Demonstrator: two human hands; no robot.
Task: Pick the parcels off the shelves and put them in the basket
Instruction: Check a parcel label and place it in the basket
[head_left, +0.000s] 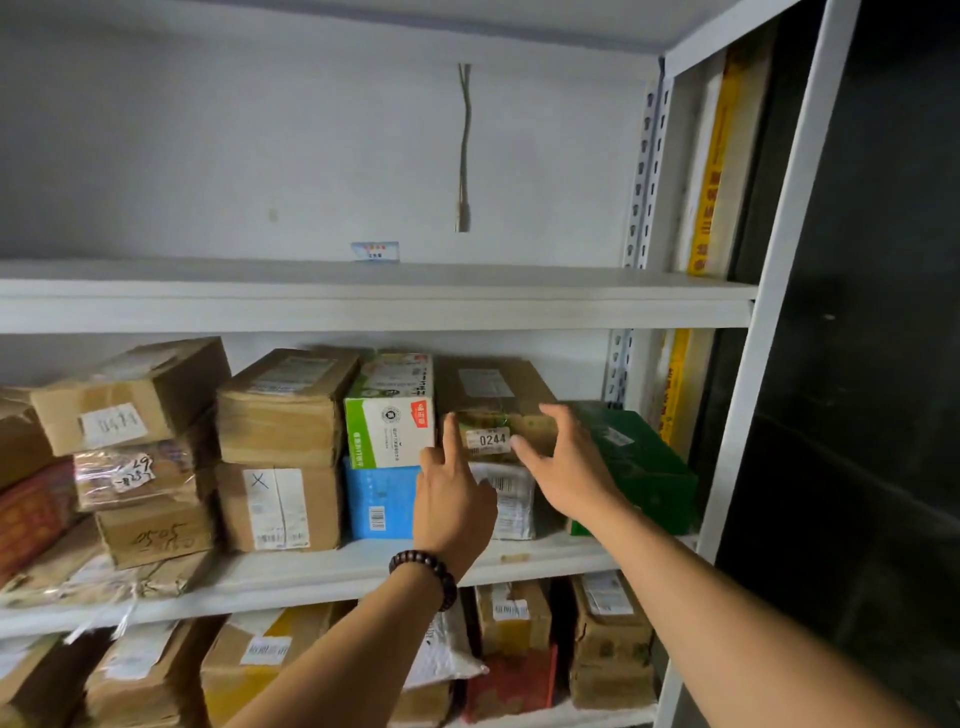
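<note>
Dark brown beads (423, 574) ring the wrist of the left hand (454, 499), which is released, its index finger raised against the left edge of a brown cardboard parcel labelled 0244 (491, 439). The right hand (569, 467) is also released, fingers spread around the parcel's right front corner and not closed on it. The parcel sits on a white plastic mailer (511, 499), between a green-and-white carton (387, 426) on its left and a dark green box (639, 462) on its right. All of these rest on the middle shelf (311, 577) of a white metal rack, beside more cardboard parcels.
</note>
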